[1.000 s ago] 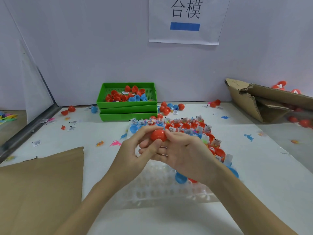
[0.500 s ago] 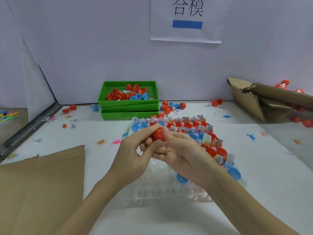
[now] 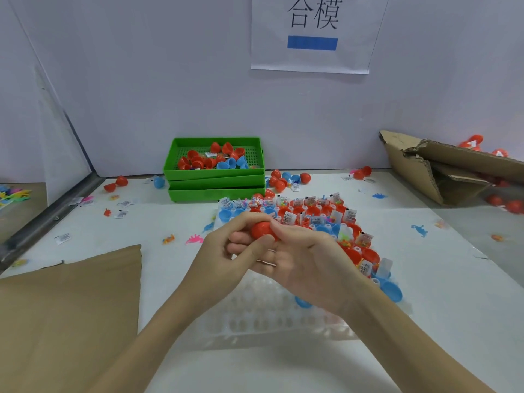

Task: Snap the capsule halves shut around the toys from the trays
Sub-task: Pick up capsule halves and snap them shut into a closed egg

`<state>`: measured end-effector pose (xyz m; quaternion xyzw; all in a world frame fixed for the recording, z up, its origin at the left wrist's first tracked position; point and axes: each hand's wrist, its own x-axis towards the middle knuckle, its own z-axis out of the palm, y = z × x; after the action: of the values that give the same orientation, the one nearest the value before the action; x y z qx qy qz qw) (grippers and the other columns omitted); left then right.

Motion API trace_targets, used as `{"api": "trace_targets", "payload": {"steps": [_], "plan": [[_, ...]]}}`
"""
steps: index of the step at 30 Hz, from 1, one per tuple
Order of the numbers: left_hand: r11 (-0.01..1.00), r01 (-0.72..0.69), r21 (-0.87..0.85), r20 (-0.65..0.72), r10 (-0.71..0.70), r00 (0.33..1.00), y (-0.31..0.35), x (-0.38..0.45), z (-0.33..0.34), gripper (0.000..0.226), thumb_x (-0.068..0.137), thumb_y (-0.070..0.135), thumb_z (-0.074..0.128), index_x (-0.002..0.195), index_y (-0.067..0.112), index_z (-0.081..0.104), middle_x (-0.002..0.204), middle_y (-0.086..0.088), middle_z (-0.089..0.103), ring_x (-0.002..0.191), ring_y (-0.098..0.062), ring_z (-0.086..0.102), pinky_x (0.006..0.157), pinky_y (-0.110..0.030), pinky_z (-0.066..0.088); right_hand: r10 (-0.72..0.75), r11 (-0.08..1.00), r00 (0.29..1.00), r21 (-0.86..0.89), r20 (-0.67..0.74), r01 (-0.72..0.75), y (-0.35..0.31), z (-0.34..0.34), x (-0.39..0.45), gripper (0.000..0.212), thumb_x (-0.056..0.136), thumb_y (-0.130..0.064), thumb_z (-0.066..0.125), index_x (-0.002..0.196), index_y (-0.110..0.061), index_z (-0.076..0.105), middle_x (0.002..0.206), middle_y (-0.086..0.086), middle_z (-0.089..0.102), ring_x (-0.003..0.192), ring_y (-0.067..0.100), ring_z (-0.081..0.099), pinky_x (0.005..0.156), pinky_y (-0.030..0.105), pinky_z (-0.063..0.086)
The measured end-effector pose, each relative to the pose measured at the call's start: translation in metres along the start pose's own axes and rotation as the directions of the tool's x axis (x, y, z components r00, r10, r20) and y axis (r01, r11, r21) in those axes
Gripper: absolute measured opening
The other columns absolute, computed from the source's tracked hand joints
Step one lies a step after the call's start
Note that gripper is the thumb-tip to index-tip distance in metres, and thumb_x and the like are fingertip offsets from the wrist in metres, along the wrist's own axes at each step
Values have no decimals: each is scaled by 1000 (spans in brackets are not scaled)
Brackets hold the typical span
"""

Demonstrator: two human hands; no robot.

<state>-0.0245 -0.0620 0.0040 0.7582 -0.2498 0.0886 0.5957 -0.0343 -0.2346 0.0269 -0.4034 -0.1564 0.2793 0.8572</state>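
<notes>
A white table [image 3: 453,321] carries stacked green trays [image 3: 215,184], a clear blister tray [image 3: 255,316], brown cardboard [image 3: 71,307] and scattered capsule halves [image 3: 286,181].

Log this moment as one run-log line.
step: snapping capsule | left hand: grips red capsule | right hand: pinches same capsule | clear tray: under hands, near rows empty | green trays: stacked behind

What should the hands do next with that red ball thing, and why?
Probably squeeze the halves together until they snap. Both the left hand and right hand already pinch the red capsule above the clear tray, and I cannot tell whether its seam is closed.
</notes>
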Motion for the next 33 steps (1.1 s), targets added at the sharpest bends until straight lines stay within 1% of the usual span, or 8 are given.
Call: {"api": "trace_targets", "payload": {"steps": [11, 14, 17, 20, 24, 27, 30, 33], "plan": [[996, -90, 11, -42, 91, 995, 5, -2, -2, 38, 95, 39, 62, 129, 24, 70, 118, 15, 75, 118, -11, 69, 95, -16, 52, -56, 996, 998, -66, 28, 57, 2, -7, 6, 37, 104, -15, 56, 133, 8, 58, 117, 21, 69, 115, 36, 68, 101, 44, 54], [999, -44, -24, 33, 45, 998, 4, 1, -2, 35, 101, 29, 59, 134, 22, 67, 124, 12, 73, 123, -12, 66, 98, -19, 53, -88, 990, 996, -111, 6, 88, 6, -12, 10, 34, 103, -22, 61, 126, 5, 66, 116, 20, 70, 116, 37, 68, 99, 41, 55], [997, 14, -81, 188, 1, 982, 1, 3, -8, 41, 107, 25, 51, 147, 31, 58, 139, 15, 65, 133, -9, 58, 101, -17, 49, -207, 936, 977, -303, -55, 182, 7, -19, 10, 30, 101, -24, 67, 126, -8, 71, 121, 18, 72, 116, 36, 69, 97, 39, 57], [994, 77, -79, 231, -57, 971, -2, 3, -12, 45, 106, 29, 47, 147, 44, 55, 148, 19, 57, 136, -11, 55, 103, -17, 47, -399, 704, 913, -667, -85, 246, 4, -23, 8, 27, 97, -25, 72, 123, -24, 73, 105, 6, 78, 95, 21, 76, 82, 29, 61], [996, 21, -82, 81, -15, 997, -3, 2, -9, 41, 104, 21, 44, 138, 27, 66, 138, 3, 60, 131, -25, 58, 99, -32, 55, -601, 323, 798, -925, -38, 199, 10, -24, 8, 32, 91, -37, 78, 121, -30, 72, 86, -6, 72, 76, 16, 68, 74, 34, 60], [993, 27, -114, -6, -28, 1000, -1, 2, -8, 33, 104, 37, 52, 126, 23, 72, 121, -4, 70, 112, -29, 70, 91, -37, 59, -639, 190, 769, -971, -11, 143, 10, -22, 6, 51, 85, -45, 78, 130, -24, 68, 85, -14, 66, 72, 8, 60, 69, 17, 51], [982, 74, -173, -15, -78, 997, 0, 3, -4, 23, 93, 38, 74, 113, 26, 74, 105, -6, 77, 90, -25, 76, 77, -25, 58, -644, 100, 764, -986, 37, 132, 11, -20, 5, 43, 86, -32, 83, 124, -20, 68, 83, -10, 62, 71, 10, 54, 65, 15, 44], [944, 148, -293, -42, -167, 985, -2, 4, -3, 25, 89, 30, 78, 111, 19, 74, 101, -11, 79, 88, -27, 77, 77, -25, 58, -658, 10, 748, -993, 84, 120, 13, -19, 7, 45, 86, -26, 84, 126, -18, 65, 84, -8, 59, 71, 10, 50, 66, 16, 43]]}}
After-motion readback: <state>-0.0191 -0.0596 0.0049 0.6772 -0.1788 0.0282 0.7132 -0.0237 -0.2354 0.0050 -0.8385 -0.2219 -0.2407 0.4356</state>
